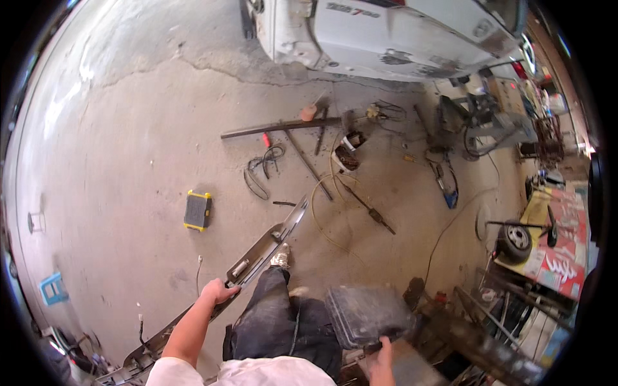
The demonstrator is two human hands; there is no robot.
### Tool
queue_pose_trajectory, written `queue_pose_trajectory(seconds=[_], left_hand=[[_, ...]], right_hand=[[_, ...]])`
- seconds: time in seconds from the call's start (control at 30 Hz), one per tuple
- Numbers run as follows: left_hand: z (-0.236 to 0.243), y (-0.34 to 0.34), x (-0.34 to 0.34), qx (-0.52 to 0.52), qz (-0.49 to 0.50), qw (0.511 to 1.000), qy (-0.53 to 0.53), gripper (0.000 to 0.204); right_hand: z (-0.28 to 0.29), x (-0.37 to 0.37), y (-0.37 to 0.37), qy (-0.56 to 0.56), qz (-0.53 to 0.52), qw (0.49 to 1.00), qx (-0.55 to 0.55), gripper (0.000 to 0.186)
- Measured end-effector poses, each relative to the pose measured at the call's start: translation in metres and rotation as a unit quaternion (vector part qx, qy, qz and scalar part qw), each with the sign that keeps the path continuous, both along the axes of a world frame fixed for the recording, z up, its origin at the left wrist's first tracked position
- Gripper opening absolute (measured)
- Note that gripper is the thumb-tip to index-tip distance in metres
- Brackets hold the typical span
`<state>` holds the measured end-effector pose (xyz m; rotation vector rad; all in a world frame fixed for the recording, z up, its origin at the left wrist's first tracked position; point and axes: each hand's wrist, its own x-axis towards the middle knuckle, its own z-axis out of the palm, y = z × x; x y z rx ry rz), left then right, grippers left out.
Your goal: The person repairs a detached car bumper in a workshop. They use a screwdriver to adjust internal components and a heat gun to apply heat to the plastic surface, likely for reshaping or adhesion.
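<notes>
My left hand (222,291) grips the edge of a long grey car bumper (259,253). The bumper runs diagonally from the lower left to the middle of the floor, its hollow side facing up. A small pale cylinder (241,267) lies inside it, just beyond my fingers. On the right, my right hand (382,355) is closed on the near edge of a dusty dark plastic case (367,315), held beside my leg. The fingers under the case are partly hidden. My shoe (280,256) rests against the far part of the bumper.
A black-and-yellow toolbox (197,210) lies on the floor ahead left. Metal bars (283,128), a yellowish hose (314,212) and cables are scattered ahead. A white vehicle (360,38) stands at the back. A blue stool (53,288) is left; a wheel (515,242) is right.
</notes>
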<state>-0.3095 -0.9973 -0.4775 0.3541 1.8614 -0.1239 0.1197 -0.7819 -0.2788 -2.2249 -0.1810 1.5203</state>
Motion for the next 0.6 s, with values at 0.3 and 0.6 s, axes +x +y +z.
queue_pose_trajectory(seconds=[0.3,0.6], left_hand=[[-0.115,0.108,-0.012,-0.003,0.108,0.991,0.079,0.079],[-0.273,0.160,-0.030,-0.024,0.177,0.962,0.206,0.057]], right_hand=[[-0.200,-0.188,0.244,-0.028,0.450,0.892,-0.026,0.064],[-0.531,-0.295,0.285,0.048,0.649,0.759,0.032,0.035]])
